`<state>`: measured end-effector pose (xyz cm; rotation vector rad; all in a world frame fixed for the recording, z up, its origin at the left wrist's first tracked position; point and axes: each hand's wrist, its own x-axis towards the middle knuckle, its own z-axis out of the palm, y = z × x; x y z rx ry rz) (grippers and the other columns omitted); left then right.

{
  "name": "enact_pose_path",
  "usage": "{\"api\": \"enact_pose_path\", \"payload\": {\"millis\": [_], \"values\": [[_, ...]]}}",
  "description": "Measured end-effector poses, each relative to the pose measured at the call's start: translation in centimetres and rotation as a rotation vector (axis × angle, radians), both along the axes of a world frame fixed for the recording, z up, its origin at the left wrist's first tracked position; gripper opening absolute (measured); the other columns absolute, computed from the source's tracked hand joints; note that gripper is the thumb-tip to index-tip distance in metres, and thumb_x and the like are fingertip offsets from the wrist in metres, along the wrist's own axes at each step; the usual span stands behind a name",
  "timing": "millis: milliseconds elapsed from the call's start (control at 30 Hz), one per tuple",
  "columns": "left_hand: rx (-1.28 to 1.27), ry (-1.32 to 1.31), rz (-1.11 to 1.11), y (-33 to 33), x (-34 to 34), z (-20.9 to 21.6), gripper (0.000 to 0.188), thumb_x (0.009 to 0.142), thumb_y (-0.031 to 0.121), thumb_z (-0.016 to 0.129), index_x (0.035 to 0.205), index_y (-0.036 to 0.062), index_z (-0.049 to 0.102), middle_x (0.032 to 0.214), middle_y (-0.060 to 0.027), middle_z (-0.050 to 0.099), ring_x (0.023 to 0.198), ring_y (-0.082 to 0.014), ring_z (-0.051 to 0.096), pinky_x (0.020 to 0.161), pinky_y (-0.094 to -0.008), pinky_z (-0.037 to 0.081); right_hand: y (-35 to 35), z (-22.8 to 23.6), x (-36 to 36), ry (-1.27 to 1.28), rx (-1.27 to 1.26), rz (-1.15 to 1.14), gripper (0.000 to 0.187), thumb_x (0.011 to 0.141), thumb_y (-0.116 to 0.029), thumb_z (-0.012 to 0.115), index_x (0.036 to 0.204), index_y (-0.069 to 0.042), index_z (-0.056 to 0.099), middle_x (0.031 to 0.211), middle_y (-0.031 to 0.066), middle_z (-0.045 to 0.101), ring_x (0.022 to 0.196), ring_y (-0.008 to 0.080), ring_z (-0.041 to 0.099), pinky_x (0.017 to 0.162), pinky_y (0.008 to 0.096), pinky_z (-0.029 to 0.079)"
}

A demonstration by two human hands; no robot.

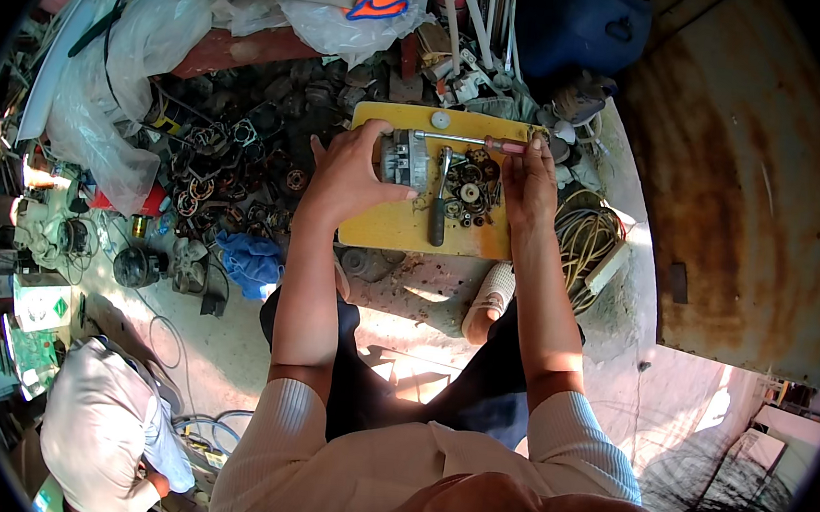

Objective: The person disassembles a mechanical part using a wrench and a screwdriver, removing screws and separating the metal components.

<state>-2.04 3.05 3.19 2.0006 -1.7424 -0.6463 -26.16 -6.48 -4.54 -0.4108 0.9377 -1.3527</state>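
My left hand [347, 169] grips a silver, ribbed metal housing [404, 162] from its left side, thumb at the near edge and fingers at the far edge. The housing rests over a yellow board [374, 226]. In my right hand [531, 184] is a screwdriver [505, 145] with a reddish handle. Its long shaft lies level, pointing left, with the tip at the far right part of the housing; whether it sits in a screw is too small to tell. Between my hands lie a ratchet wrench [439, 205] with a dark handle and several small greasy metal parts [473, 192].
Dark scrap parts [219, 178] pile up left of the board, with a blue cloth [251, 261] nearer. Coiled cable [584, 246] lies at the right, beside a rusty metal sheet [743, 186]. A blue barrel [582, 29] stands behind. Another person [103, 429] is at lower left.
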Motion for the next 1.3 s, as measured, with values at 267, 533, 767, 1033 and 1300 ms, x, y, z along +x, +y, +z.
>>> {"api": "enact_pose_path", "payload": {"millis": [267,533,767,1033,1300], "values": [[-0.005,0.057,-0.013,-0.1,0.3,-0.4,0.092,0.058,0.037,0.088,0.135,0.0132,0.045,0.134,-0.0146,0.055,0.131,-0.0356,0.043,0.114,-0.0574,0.014,-0.2,0.2,0.0,-0.105,-0.093,0.044,0.033,0.098,-0.023,0.056,0.129,-0.013,0.050,0.111,0.0014,0.060,0.108,0.0153,0.059,0.099,0.0353,0.047],[-0.038,0.068,-0.026,-0.2,0.4,-1.0,0.090,0.058,0.037,0.086,0.134,0.0133,0.044,0.134,-0.0121,0.055,0.132,-0.0333,0.042,0.113,-0.0654,0.006,-0.3,-0.5,-0.2,-0.060,-0.073,0.018,0.035,0.099,-0.024,0.056,0.132,-0.016,0.050,0.112,-0.0014,0.060,0.103,0.0122,0.059,0.098,0.0350,0.044],[-0.022,0.084,-0.021,-0.1,0.6,-1.1,0.091,0.058,0.037,0.087,0.134,0.0130,0.043,0.135,-0.0125,0.055,0.132,-0.0338,0.042,0.113,-0.0649,0.006,0.4,1.2,0.7,-0.050,0.028,0.015,0.034,0.100,-0.021,0.053,0.133,-0.016,0.048,0.114,-0.0014,0.061,0.100,0.0108,0.060,0.091,0.0302,0.044],[-0.026,0.077,-0.025,-0.2,0.3,-0.8,0.088,0.059,0.036,0.086,0.133,0.0133,0.044,0.133,-0.0122,0.055,0.131,-0.0343,0.043,0.113,-0.0652,0.007,-0.7,-1.4,-0.4,-0.050,-0.083,0.021,0.030,0.101,-0.021,0.052,0.131,-0.019,0.050,0.115,-0.0032,0.060,0.106,0.0108,0.058,0.090,0.0315,0.044],[-0.035,0.059,-0.012,0.0,0.3,-0.7,0.087,0.059,0.036,0.086,0.132,0.0135,0.045,0.134,-0.0122,0.055,0.130,-0.0341,0.043,0.113,-0.0649,0.007,0.3,1.3,0.6,-0.007,0.068,-0.002,0.033,0.100,-0.026,0.053,0.133,-0.021,0.050,0.112,-0.0067,0.059,0.106,0.0095,0.055,0.093,0.0364,0.040]]}}
